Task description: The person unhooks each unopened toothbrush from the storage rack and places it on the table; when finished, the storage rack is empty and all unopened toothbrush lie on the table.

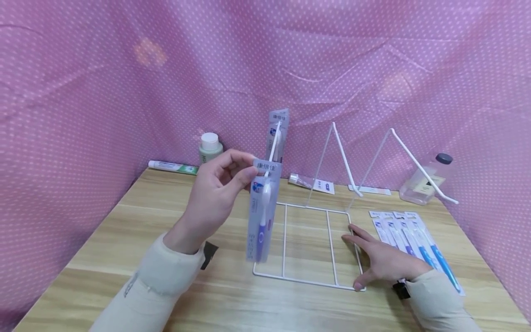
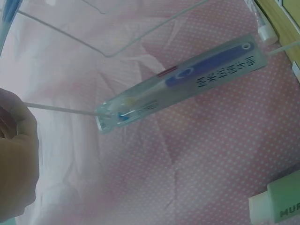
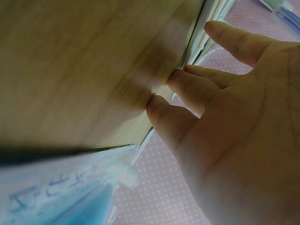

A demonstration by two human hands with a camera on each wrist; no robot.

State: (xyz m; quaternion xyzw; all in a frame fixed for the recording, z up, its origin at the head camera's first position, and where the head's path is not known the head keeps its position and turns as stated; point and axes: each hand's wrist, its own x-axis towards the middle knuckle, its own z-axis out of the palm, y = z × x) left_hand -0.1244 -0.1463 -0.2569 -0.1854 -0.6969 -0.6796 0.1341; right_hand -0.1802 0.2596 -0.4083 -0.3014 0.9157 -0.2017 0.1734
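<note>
My left hand [image 1: 213, 203] pinches the top of a packaged toothbrush [image 1: 260, 221] with a purple handle. The pack hangs upright at the front end of the left prong of a white wire rack [image 1: 309, 280]. Farther back on that prong hangs another packaged toothbrush [image 2: 211, 65], also purple-handled in the left wrist view. Whether the front pack's hole is fully over the prong I cannot tell. My right hand [image 1: 386, 258] rests with spread, fairly straight fingers on the right side of the rack's base; in the right wrist view its fingertips [image 3: 159, 105] touch down by the wood.
Several packaged toothbrushes [image 1: 419, 249] lie in a row right of the rack. Along the back stand a green bottle [image 1: 210, 148] and a clear dark-capped bottle [image 1: 425, 182]. Toothpaste tubes [image 1: 173, 167] lie there too. Two bare prongs [image 1: 347, 159] jut forward. Pink dotted cloth surrounds the table.
</note>
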